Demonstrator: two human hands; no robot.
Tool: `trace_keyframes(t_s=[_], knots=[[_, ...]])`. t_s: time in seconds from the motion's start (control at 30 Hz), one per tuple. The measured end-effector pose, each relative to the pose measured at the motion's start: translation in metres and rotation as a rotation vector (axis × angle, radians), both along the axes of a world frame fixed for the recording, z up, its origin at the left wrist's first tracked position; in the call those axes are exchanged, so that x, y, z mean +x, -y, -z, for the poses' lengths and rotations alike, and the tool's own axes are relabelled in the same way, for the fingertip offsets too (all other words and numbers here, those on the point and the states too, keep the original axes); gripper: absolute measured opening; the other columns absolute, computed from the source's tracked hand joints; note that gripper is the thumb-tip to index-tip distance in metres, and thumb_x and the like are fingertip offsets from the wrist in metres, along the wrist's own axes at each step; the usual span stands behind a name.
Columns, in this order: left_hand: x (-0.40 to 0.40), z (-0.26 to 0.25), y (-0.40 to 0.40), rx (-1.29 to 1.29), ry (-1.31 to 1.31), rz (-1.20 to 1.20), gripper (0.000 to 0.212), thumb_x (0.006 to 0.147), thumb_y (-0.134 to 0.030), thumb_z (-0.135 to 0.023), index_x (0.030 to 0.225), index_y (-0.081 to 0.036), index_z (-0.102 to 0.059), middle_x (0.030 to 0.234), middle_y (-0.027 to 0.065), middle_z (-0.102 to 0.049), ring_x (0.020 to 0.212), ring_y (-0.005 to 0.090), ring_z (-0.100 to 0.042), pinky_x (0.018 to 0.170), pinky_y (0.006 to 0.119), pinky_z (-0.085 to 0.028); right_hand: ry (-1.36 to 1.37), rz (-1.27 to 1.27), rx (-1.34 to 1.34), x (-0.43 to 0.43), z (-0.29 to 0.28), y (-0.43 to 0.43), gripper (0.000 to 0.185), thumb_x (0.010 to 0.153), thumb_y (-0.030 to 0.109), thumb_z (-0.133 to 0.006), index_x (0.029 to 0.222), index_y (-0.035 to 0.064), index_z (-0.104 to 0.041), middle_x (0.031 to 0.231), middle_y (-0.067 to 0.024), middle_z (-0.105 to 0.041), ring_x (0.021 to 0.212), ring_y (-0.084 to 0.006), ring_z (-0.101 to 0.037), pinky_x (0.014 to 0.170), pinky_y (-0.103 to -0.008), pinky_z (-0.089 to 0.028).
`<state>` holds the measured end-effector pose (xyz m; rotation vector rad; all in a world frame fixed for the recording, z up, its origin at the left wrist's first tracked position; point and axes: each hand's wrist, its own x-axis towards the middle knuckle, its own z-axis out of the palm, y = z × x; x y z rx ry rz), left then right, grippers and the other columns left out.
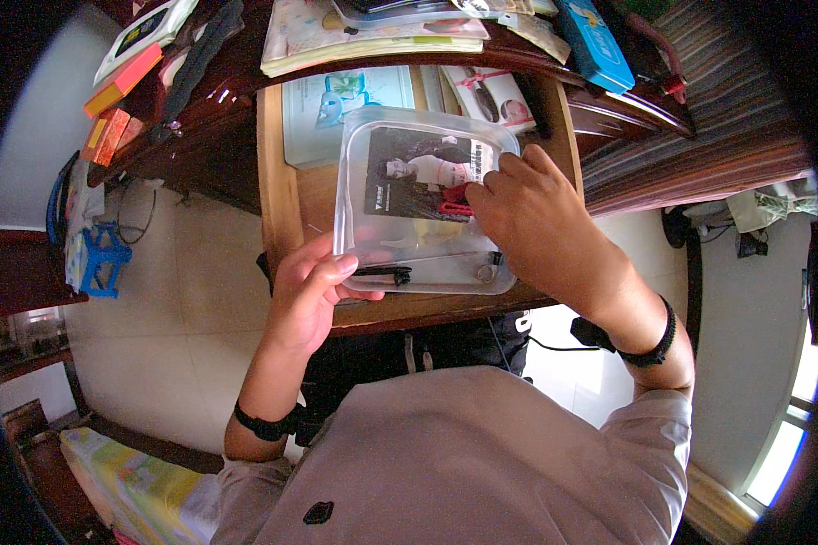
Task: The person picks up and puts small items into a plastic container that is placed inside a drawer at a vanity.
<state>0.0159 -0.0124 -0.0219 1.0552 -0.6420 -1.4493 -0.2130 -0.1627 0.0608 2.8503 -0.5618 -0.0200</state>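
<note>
My left hand grips the lower left corner of a clear plastic box, thumb on the rim and fingers behind the wall. The box is held tilted over an open wooden drawer. A dark printed card with a picture and writing lies in the box. Below it are a black pen-like item and a small ring-shaped item. My right hand reaches over the right side of the box, its fingertips pinching a small red object above the card. Its exact kind is unclear.
A pale blue box and a white printed box lie in the drawer. On the dark wooden desktop stand books, a blue tin and red boxes. A blue plastic stool is on the floor at left.
</note>
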Motion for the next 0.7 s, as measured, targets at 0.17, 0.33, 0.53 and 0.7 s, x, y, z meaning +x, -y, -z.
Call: trace_keyframes(t_s=[0.17, 0.33, 0.53, 0.7], knots=[[0.003, 0.002, 0.0, 0.009, -0.012, 0.035, 0.045, 0.094, -0.018, -0.059, 0.131, 0.008, -0.056, 0.124, 0.018, -0.065, 0.111, 0.0274, -0.068, 0.077, 0.039, -0.065, -0.036, 0.012, 0.005, 0.0, 0.001, -0.002, 0.019, 0.077, 0.004, -0.064, 0.096, 0.0046, -0.063, 0.087, -0.0081, -0.066, 0.095, -0.0241, -0.061, 0.09, -0.0369, -0.043], [0.001, 0.002, -0.001, 0.003, -0.016, -0.011, 0.044, 0.094, -0.018, -0.058, 0.13, 0.008, -0.056, 0.123, 0.0196, -0.066, 0.109, 0.0278, -0.068, 0.078, 0.039, -0.065, -0.007, 0.041, 0.029, 0.002, -0.007, 0.001, 0.016, 0.081, 0.004, -0.062, 0.096, 0.0038, -0.062, 0.094, -0.0108, -0.065, 0.095, -0.0262, -0.061, 0.09, -0.0384, -0.044], [0.002, 0.002, 0.0, -0.018, -0.047, -0.019, 0.045, 0.094, -0.017, -0.057, 0.13, 0.009, -0.055, 0.122, 0.0208, -0.066, 0.108, 0.0291, -0.069, 0.077, 0.039, -0.065, 0.275, -0.079, 0.349, -0.003, -0.026, 0.0, 0.023, 0.083, 0.001, -0.062, 0.106, 0.0016, -0.061, 0.103, -0.0148, -0.061, 0.097, -0.0356, -0.062, 0.084, -0.0436, -0.051], [0.001, 0.002, -0.001, -0.028, -0.024, -0.037, 0.045, 0.094, -0.017, -0.056, 0.13, 0.01, -0.054, 0.123, 0.0219, -0.065, 0.109, 0.0302, -0.069, 0.077, 0.039, -0.065, 0.234, -0.122, 0.69, -0.009, -0.024, -0.007, 0.03, 0.079, -0.006, -0.062, 0.108, 0.0032, -0.063, 0.105, -0.0148, -0.062, 0.093, -0.0367, -0.066, 0.077, -0.0438, -0.055]])
